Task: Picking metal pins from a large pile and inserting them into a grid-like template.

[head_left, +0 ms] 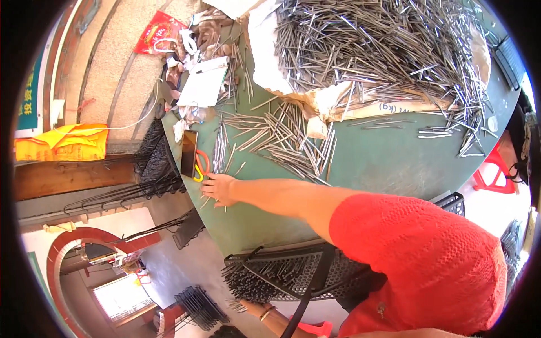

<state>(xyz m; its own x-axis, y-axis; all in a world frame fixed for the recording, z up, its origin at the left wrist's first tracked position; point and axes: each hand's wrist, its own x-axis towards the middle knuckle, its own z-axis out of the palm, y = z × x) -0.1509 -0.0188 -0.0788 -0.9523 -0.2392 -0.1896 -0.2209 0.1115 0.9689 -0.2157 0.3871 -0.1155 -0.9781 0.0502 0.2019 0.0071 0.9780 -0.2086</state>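
Observation:
My right hand [221,190] lies on the green table [372,160] near its left edge, fingers stretched out over a few thin metal rods [224,163]. Just beyond it are scissors [202,163] with orange and yellow handles, beside a dark phone [189,153]. My left hand [256,310] is low in the picture, a bracelet at its wrist. Its fingers are closed around a small bunch of thin rods [234,306], partly blurred. Right above that hand is a black perforated basket [324,262] packed with dark rod ends.
A large heap of metal rods [372,45] lies on torn brown paper [389,109] across the far table. Loose rods [293,138] spread before it. A white notepad [203,85] and red packet [158,32] are at the far left. A red stool [493,172] stands beyond the right edge.

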